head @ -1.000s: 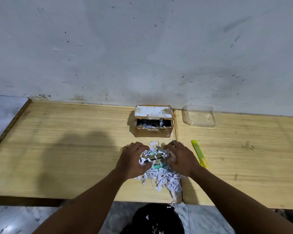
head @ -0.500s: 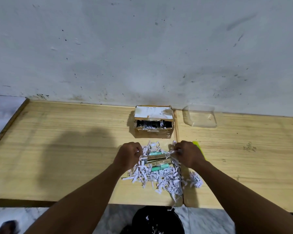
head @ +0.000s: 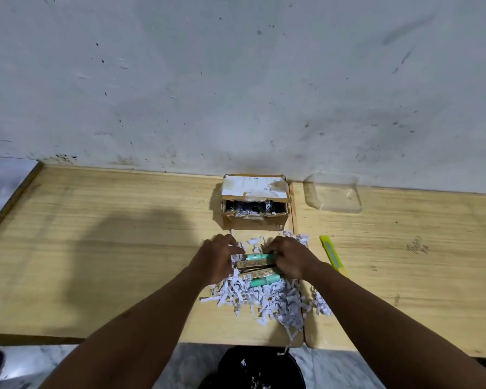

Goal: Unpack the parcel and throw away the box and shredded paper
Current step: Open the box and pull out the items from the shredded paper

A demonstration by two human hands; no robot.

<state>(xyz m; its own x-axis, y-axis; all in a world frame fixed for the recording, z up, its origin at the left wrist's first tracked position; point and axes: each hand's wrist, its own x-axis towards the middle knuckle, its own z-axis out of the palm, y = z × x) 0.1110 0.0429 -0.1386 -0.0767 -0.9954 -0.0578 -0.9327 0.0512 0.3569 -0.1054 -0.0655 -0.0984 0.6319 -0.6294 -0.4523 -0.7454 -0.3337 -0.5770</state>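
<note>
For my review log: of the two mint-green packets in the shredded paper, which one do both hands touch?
The far mint-green packet, nearer the cardboard box: left hand and right hand meet its ends. The near packet lies untouched.

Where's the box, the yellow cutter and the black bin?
box (head: 254,221): head view, on its front cardboard wall.
yellow cutter (head: 331,252): head view, middle of its body.
black bin (head: 264,369): head view, inside its dark opening below the table edge.
</note>
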